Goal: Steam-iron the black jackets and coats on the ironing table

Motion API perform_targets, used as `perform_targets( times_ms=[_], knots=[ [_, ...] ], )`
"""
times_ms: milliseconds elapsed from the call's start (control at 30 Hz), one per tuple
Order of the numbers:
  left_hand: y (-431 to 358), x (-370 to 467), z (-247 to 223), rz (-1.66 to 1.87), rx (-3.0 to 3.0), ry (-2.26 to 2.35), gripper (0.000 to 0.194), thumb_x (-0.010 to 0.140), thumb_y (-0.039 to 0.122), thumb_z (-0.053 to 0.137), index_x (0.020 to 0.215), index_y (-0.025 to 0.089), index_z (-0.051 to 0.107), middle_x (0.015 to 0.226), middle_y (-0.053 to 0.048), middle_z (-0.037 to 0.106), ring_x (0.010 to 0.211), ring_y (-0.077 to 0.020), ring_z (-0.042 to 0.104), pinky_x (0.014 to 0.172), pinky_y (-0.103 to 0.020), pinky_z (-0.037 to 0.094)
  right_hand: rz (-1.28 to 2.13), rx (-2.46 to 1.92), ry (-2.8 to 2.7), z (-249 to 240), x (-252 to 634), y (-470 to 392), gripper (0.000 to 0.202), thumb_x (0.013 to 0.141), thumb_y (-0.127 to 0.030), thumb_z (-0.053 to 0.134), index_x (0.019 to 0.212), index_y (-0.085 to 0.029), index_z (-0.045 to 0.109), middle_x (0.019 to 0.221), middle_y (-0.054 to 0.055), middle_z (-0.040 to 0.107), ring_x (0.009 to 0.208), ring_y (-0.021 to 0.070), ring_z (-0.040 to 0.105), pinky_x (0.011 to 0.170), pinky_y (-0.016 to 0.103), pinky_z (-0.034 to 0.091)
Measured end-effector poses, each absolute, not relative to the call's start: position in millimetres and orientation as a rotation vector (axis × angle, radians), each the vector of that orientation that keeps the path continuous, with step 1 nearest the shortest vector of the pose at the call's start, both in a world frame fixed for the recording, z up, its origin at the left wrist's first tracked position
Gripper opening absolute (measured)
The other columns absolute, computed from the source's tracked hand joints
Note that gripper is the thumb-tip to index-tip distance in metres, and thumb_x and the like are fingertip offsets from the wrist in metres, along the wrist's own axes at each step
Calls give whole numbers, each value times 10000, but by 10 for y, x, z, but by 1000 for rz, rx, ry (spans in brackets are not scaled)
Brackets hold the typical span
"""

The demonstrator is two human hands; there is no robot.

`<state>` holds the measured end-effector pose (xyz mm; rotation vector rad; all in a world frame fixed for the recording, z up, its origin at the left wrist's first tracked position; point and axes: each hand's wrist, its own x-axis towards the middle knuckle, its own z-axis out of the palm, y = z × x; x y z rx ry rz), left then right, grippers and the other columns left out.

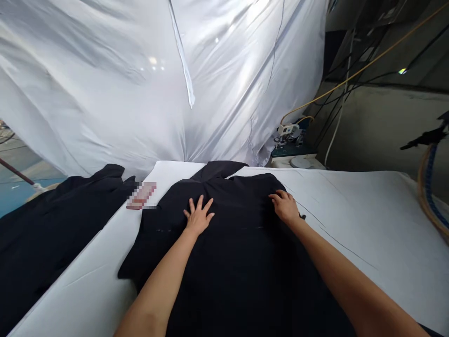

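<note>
A black garment (224,262) with a collar-like part at its far end is spread over a white padded table (358,224). My left hand (199,216) lies flat on its upper part, with the fingers spread. Over at the garment's upper right edge, my right hand (285,206) has its fingers bent and drawn together on the cloth. Short white marks run across the fabric below both hands. Under the right wrist, a small dark piece sticks out.
Another black cloth (52,234) hangs along the table's left side. Near the left edge lies a blurred reddish item (141,195). White sheeting (140,84) hangs behind the table. Equipment with cables (289,135) stands at the back right, and a thick hose (428,187) is at far right.
</note>
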<state>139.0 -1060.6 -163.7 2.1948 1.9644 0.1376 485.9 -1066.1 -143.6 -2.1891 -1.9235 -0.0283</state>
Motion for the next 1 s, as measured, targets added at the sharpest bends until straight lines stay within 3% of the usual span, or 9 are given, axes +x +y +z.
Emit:
perform_targets(
  times_ms=[67, 133, 333, 467, 567, 733, 800, 933, 1000],
  knots=[
    [-10558, 1253, -1776, 22, 1927, 2124, 675, 751, 663, 342, 1362, 453, 147, 1496, 29, -16, 1280, -494, -68, 864, -763, 98, 47, -2188, -1869, -1487, 4931, -10493, 352, 845, -265, 365, 1125, -290, 577, 1316, 41, 406, 1193, 266, 345, 958, 420, 334],
    [-10546, 1084, -1916, -19, 1788, 2223, 765, 693, 749, 298, 1367, 448, 94, 1494, 12, -72, 1265, -511, -101, 856, -767, 34, 187, -2216, -1725, -1536, 5020, -10322, 370, 854, -265, 342, 1154, -265, 560, 1329, 51, 394, 1195, 250, 370, 970, 384, 339],
    [-10553, 891, -2112, -11, 1847, 2313, 792, 679, 777, 239, 1373, 423, 99, 1494, -1, -78, 1278, -493, -84, 888, -740, 37, 563, -2334, -1240, -1569, 5280, -9737, 453, 867, -265, 326, 1290, -133, 419, 1199, 151, 534, 1134, 257, 472, 948, 378, 360],
    [-10550, 935, -2145, -7, 1904, 2360, 770, 700, 757, 240, 1376, 410, 114, 1497, -11, -49, 1284, -490, -51, 884, -740, 68, 723, -2356, -1141, -1583, 5362, -9367, 439, 829, -391, 433, 1098, -78, 582, 1131, 187, 580, 1090, 291, 508, 909, 387, 402],
    [-10543, 938, -2173, 2, 1929, 2379, 761, 705, 752, 243, 1374, 411, 122, 1498, -13, -35, 1284, -490, -41, 884, -738, 82, 879, -2293, -1103, -1588, 5354, -9205, 531, 762, -558, 479, 981, -97, 626, 996, 160, 646, 928, 254, 598, 765, 338, 492],
    [-10535, 920, -2190, 1, 1937, 2392, 764, 704, 757, 243, 1374, 413, 117, 1498, -15, -20, 1283, -493, -37, 888, -734, 82, 1318, -2066, -1076, -1478, 5307, -9212, 520, 638, -505, 653, 968, -106, 604, 853, 118, 679, 772, 224, 632, 649, 321, 517],
    [-10536, 923, -2180, -3, 1930, 2391, 765, 703, 758, 245, 1373, 414, 115, 1498, -20, -19, 1281, -495, -40, 888, -733, 86, 1151, -2101, -1148, -1417, 5310, -9266, 531, 644, -504, 646, 1004, -119, 580, 911, 126, 665, 833, 239, 620, 700, 343, 503],
    [-10517, 968, -2153, -5, 1950, 2361, 782, 690, 768, 257, 1373, 417, 113, 1497, -11, -51, 1280, -497, -48, 896, -728, 80, 303, -2407, -1193, -1431, 5344, -9344, 632, 704, -602, 520, 1117, -124, 494, 1025, 179, 606, 983, 316, 555, 794, 433, 441],
    [-10491, 1005, -2146, -2, 1950, 2345, 804, 672, 782, 267, 1373, 417, 118, 1495, -5, -70, 1278, -500, -60, 900, -729, 68, 260, -2541, -1095, -1513, 5329, -9358, 638, 753, -581, 460, 1163, -94, 445, 1016, 212, 592, 989, 337, 545, 793, 457, 425]
  ],
)
